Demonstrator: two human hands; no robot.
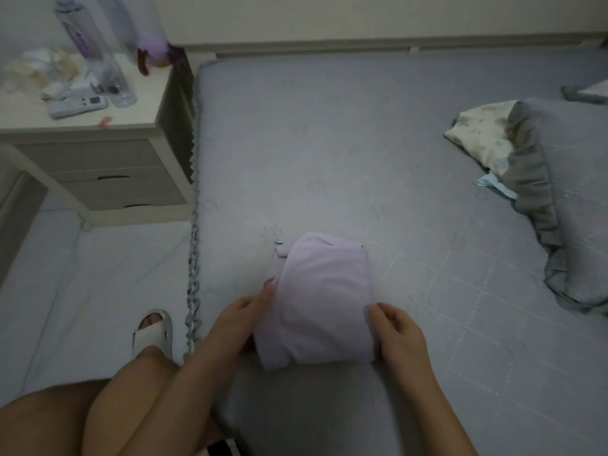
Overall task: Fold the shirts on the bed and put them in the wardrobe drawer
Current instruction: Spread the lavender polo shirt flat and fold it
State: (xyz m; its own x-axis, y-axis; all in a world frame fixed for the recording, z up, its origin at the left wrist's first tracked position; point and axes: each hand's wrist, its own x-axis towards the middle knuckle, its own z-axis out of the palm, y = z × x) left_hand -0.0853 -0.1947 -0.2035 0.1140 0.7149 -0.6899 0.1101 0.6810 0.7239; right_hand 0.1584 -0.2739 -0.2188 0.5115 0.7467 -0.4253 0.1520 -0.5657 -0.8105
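A pale lilac shirt (324, 301), already folded into a compact rectangle, is lying on the grey quilted bed (378, 153) close to its near left edge. The person is holding it from both sides. The left hand (240, 324) is gripping the shirt's left edge, fingers curled around the fabric with fingertips lying on top. The right hand (396, 334) is gripping the near right corner, thumb and fingers pinching the cloth. The shirt is resting on the mattress surface; whether any part is being lifted cannot be told. A grey ruffled pillow (552, 192) is lying at the far right of the bed, with a floral pillow (480, 136) tucked partly beneath it. A cream bedside cabinet (98, 166) is standing just beside the bed on the left, carrying a remote control (77, 105), a clear bottle (120, 83) and blurred clutter. The person's bare knees are showing at the bottom left, and a foot in a white slipper (153, 330) is resting on the floor beside the bed.
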